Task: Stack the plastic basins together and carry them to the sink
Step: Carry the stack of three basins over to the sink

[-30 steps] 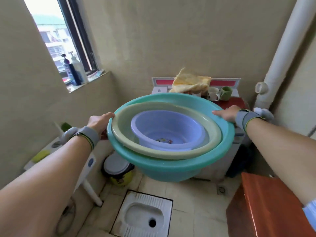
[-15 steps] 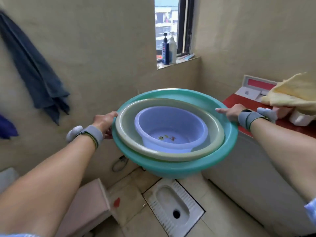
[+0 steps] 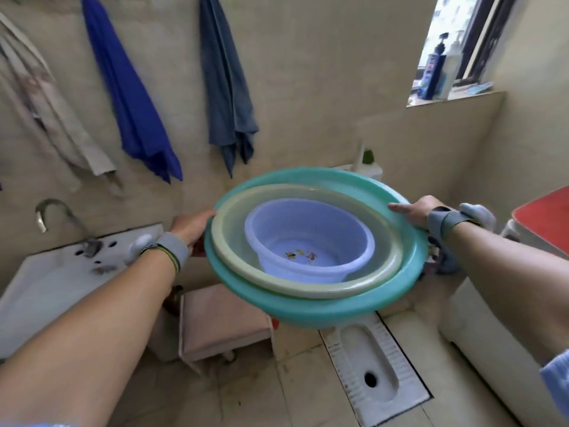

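Note:
Three nested plastic basins hang in the air in front of me. The outer teal basin (image 3: 308, 308) holds a pale yellow-green basin (image 3: 332, 291), and a small lavender basin (image 3: 311, 241) sits inside that. My left hand (image 3: 192, 228) grips the stack's left rim and my right hand (image 3: 414, 209) grips the right rim. The stack tilts down toward me. A white wall sink (image 3: 46, 282) with a curved metal tap (image 3: 61, 217) stands at the left, below and left of the stack.
A squat toilet (image 3: 372, 362) is set in the floor under the basins. A pink stool (image 3: 221, 322) stands beside the sink. Towels (image 3: 228, 84) hang on the wall. A white machine with a red top (image 3: 542, 220) is at the right. Bottles (image 3: 440, 69) stand on the window ledge.
My view and the stack have swung left: the window and red-topped machine slid to the right, and the sink and hanging towels came into view. Both hands keep their hold.

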